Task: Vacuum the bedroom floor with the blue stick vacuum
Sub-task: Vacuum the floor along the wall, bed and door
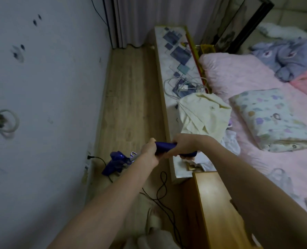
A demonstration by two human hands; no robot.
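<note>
Both hands hold the blue handle (165, 145) of the vacuum (117, 162): the left hand (150, 152) is curled tight around it at 9 o'clock, and the right hand (182, 145) wraps it at 3 o'clock. The vacuum's body sits low on the wood floor (129, 97) at 8 o'clock from the hands, close to the wall (47, 78), with a black cord (162, 187) looping behind it. The bed (247, 87) lies at 2 o'clock.
</note>
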